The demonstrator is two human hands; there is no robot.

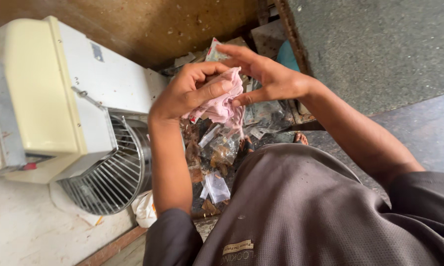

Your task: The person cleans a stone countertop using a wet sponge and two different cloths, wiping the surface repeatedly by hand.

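A crumpled pink cloth is bunched in front of my chest. My left hand is closed around its left side, thumb pressed on top. My right hand touches the cloth from the right with the thumb under it and the other fingers spread out flat. Both forearms reach up from my grey-brown shirt.
A cream and white machine with a round wire guard stands at the left on a pale floor. Below my hands lies a heap of plastic wrappers and scraps. A brown wall is behind, a grey surface at right.
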